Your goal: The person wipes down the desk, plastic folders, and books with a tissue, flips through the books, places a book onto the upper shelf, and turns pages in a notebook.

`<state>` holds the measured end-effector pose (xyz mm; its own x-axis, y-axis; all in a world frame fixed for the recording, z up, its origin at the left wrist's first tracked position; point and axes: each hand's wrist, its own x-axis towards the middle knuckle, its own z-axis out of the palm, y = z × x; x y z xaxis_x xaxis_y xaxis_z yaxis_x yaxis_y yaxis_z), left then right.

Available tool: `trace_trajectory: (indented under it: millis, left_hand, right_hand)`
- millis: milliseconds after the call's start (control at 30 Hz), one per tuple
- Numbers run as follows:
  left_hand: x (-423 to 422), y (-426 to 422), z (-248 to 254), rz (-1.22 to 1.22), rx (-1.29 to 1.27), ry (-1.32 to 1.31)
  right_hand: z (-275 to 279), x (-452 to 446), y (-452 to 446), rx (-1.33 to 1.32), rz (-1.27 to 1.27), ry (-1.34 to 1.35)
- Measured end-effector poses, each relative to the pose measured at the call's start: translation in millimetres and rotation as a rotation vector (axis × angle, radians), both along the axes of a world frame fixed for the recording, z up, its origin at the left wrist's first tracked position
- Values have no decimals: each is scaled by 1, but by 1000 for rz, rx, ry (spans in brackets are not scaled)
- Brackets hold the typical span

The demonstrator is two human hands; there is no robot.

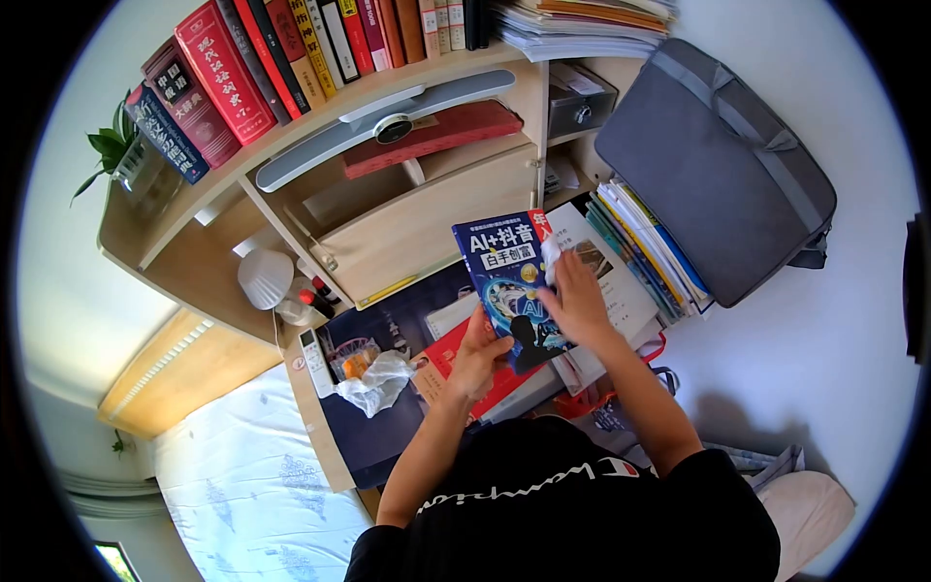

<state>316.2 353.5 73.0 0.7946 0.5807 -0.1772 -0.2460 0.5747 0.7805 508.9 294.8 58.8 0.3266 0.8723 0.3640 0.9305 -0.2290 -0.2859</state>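
Thumb and fingers of the left hand clamp the lower left edge of the blue book, held cover up above the desk. Over its right side, the right hand has its thumb apart, white tissue at the fingertips — whether pinched, I cannot tell. Beneath lies a red book; farther back — upright books on the shelf.
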Motion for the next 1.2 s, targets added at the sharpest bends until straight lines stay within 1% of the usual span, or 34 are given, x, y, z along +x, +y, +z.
trace_trajectory:
  millis: [67, 133, 167, 200, 267, 300, 333, 367, 400, 467, 500, 567, 600, 667, 700, 733, 767, 800, 833, 867, 900, 933, 967, 1000, 1067, 1100, 1133, 1200]
  left_hand:
    - [-3, 6, -2, 29, 0, 56]
    - [-6, 13, -19, 35, -21, 48]
    - [-6, 15, -24, 40, -40, 41]
    - [-8, 16, -21, 38, -41, 41]
    - [-11, 16, -15, 35, -46, 22]
    - [-14, 16, -15, -17, -18, 25]
    - [-16, 16, -14, -18, -17, 26]
    - [-19, 15, -12, -27, 18, 50]
    - [-21, 14, -8, -35, 54, 73]
    - [-30, 14, 1, -43, 54, 81]
    - [-34, 14, 0, -43, 54, 74]
    - [-42, 15, -4, -36, 56, 65]
    - [-47, 14, -8, -26, 18, 30]
    - [-57, 14, -15, -9, -14, -4]
    - [-63, 15, -17, 7, -25, -30]
    - [-66, 15, -13, 26, -36, -57]
    - [-67, 13, -6, 62, -78, -86]
    - [-70, 18, -11, 73, -78, -86]
    - [-74, 25, -20, 10, -57, -102]
    - [-76, 30, -25, -56, -37, -119]
    - [-76, 32, -20, -50, -36, -119]
    - [-75, 35, -13, -62, 43, -9]
    - [-74, 37, -9, -73, 121, 100]
    - [-72, 38, -13, -70, 121, 100]
    - [-62, 41, -26, 324, 384, 286]
    - [-60, 37, -5, 348, 332, 208]
    - [-58, 42, -4, 355, 328, 213]
    - [-57, 52, -3, 113, -142, -122]
  right_hand:
    - [-1, -30, -21, -13, 106, 8]
    - [18, -61, -36, 47, 311, 179]
    - [36, -72, -36, -55, 407, 153]
    - [40, -80, -37, 13, 420, 71]
    - [36, -66, -25, 10, 417, -22]
    - [34, -56, -18, 21, 348, 0]
    - [34, -43, -10, 32, 280, 22]
    - [36, -29, -5, 68, 226, 78]
    - [47, -24, 1, 41, 126, 194]
    - [20, -9, 11, 132, -59, 172]
    - [18, -6, 12, 133, -56, 171]
    - [16, -1, 16, 104, -119, 355]
    - [6, 7, 19, 102, -112, 356]
    - [-14, 26, 22, 233, -178, 552]
    - [-13, 32, 20, 77, -227, 861]
    - [-2, 24, 20, 74, -214, 860]
    - [7, 12, 17, 181, -143, 1408]
    - [22, -2, 12, 288, -60, 1956]
    - [40, -15, 8, 146, 28, 2016]
    - [47, -22, 7, 140, 33, 2017]
    - [51, -27, 7, 70, 101, 1800]
    - [54, -33, 8, 4, 162, 1580]
    - [56, -39, 11, 35, 164, 1510]
    - [60, -48, 14, 33, 167, 1509]
    - [71, -71, 18, 5, 216, 941]
    - [76, -87, 19, 19, 226, 591]
    - [93, -108, 18, -80, 232, 469]
    - [73, -135, 20, -232, 241, 192]
